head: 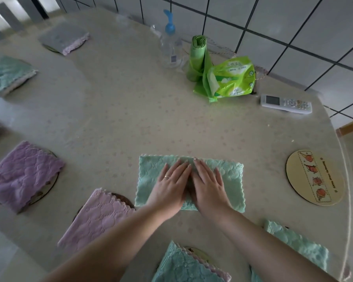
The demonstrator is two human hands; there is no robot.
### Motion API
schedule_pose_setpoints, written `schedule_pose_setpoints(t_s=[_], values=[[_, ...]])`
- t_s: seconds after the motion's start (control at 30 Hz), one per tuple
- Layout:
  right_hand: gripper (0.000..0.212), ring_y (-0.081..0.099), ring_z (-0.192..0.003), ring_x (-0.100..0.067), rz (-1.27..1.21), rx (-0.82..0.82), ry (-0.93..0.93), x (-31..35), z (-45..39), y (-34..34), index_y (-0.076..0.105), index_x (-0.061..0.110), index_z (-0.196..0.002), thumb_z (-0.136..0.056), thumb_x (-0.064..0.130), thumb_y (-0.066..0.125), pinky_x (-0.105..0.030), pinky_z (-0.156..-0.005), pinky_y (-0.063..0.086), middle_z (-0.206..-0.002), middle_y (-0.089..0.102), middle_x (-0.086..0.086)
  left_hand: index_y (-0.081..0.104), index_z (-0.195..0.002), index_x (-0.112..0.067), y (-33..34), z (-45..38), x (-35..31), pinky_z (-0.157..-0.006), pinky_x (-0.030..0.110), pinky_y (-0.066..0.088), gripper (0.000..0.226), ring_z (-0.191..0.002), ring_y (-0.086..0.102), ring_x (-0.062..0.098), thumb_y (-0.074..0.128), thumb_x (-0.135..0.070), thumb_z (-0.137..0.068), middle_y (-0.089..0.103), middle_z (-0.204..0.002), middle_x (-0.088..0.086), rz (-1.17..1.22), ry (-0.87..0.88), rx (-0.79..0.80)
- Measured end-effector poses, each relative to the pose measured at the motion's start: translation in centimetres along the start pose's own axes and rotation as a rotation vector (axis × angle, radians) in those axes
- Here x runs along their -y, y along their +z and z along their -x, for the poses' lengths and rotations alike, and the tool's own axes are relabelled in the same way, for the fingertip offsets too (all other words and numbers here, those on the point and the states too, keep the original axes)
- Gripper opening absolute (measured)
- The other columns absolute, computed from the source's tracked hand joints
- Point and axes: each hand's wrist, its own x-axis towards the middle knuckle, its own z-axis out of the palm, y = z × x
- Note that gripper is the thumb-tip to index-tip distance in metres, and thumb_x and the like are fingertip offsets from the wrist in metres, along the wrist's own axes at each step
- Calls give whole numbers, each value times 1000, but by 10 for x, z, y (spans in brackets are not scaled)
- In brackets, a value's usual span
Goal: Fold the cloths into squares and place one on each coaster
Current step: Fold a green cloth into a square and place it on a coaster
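A green cloth (230,178), folded into a long rectangle, lies on the table in front of me. My left hand (169,186) and my right hand (208,184) press flat on its middle, side by side, fingers straight. A bare round coaster (314,177) with a fruit print sits at the right. Folded cloths lie on coasters around the table: a purple one (22,174), a pink one (98,218), a green one (179,265) near me, another green one (300,247) at the lower right, a green one (6,74) and a grey one (63,37) at the far left.
At the back stand a clear pump bottle (169,47), a roll of green bags (198,58) and a green tissue pack (232,76). A white remote (285,103) lies to the right of them. A tiled wall (293,27) runs behind the table (120,110).
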Motion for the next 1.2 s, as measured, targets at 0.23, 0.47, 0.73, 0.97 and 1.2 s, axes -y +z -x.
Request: schedule_pose_setpoints(t_s=[0.23,0.47,0.73,0.97,1.2], values=[[61,21,-139,-19,264,41,5,-29,1,19,36,22,-141,-92,55,22,-49,-108,13,-151,33,-7,27,-145,-19,10,0,11,-113,42,2,61,-143,13,18,26,-47,-91,22,-154,0,-158,-94,47],[74,-9,-143,-15,273,81,57,-72,10,-3,2,28,-148,-87,70,3,-48,-114,-9,-158,0,-3,-4,-148,-24,7,5,20,-114,43,-12,73,-140,-20,13,14,-64,-89,-16,-152,-7,-164,-215,73],[36,44,-124,-16,46,-47,-16,-41,-46,-38,53,21,-129,-96,31,42,-38,-114,13,-131,53,3,65,-97,-32,3,27,0,-99,42,41,19,-101,53,10,59,-40,-81,60,-102,-13,3,206,-129],[25,52,-110,-19,83,-2,33,-19,-73,-37,62,19,-111,-89,31,58,-38,-99,34,-116,59,1,65,-86,-32,12,45,-3,-84,32,46,10,-85,56,8,67,-30,-76,60,-87,-16,84,104,-127],[19,57,-99,-17,39,11,108,-39,-69,-42,66,18,-98,-88,32,57,-36,-93,37,-104,64,2,64,-79,-34,-6,30,3,-86,31,44,12,-87,57,7,72,-31,-71,58,-86,-18,36,135,-45]])
